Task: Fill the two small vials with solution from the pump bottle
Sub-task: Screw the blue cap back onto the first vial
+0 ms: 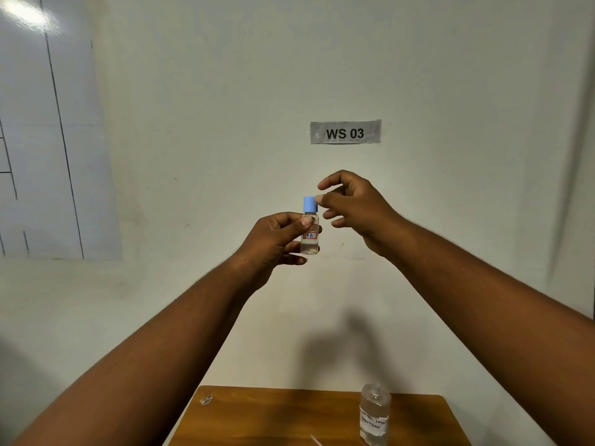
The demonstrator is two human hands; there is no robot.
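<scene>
Your left hand (277,239) pinches the capped vial (310,235) upright, high above the bench (289,416), while your right hand's (351,204) loosely spread fingers (325,183) touch its blue cap (310,204); a careless twist could spill it

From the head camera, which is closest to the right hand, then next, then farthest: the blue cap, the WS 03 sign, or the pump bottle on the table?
1. Blue cap: just left of the right hand, at its fingertips.
2. WS 03 sign: above, on the wall.
3. Pump bottle: far below, on the table.
</scene>
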